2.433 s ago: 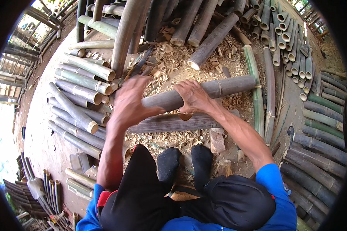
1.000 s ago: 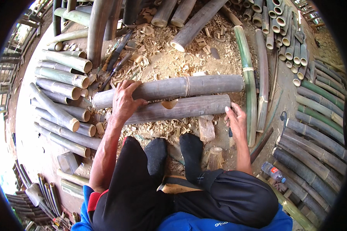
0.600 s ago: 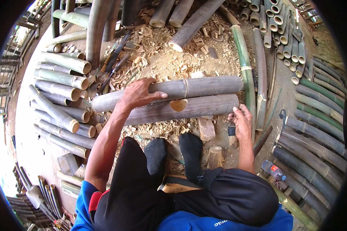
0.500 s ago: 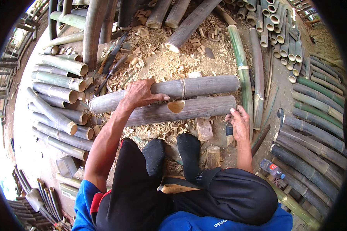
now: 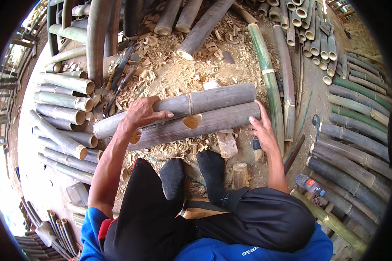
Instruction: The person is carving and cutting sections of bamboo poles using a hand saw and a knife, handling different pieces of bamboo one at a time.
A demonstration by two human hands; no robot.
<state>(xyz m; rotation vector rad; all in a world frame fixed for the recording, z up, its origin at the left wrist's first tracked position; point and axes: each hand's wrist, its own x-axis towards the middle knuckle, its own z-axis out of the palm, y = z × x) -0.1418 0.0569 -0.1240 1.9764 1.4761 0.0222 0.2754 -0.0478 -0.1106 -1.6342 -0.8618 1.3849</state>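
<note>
Two thick grey-brown bamboo poles lie side by side across the space in front of my feet. Over the left part of the far bamboo pole [image 5: 222, 96], my left hand [image 5: 143, 114] is closed, its thumb stretched along the side facing me. The near bamboo pole [image 5: 226, 122] has a rounded cut-out [image 5: 192, 121] near its middle and a second hole [image 5: 136, 136] close to my left wrist. My right hand [image 5: 264, 129] grips the near pole's right end, thumb on its upper face and index finger reaching to its far edge.
Wood shavings [image 5: 170, 74] cover the ground beyond the poles. Cut bamboo lengths [image 5: 61, 100] lie stacked left, with more bamboo [image 5: 353, 161] on the right. A green pole [image 5: 265, 65] stretches past the right ends. A wooden block [image 5: 226, 144], a stump [image 5: 240, 175] and a plastic bottle [image 5: 310, 185] are nearby.
Both poles have shifted left and tilt more, right ends farther away. The near pole's second hole now shows. My right hand has spread its thumb and index finger around the near pole's end.
</note>
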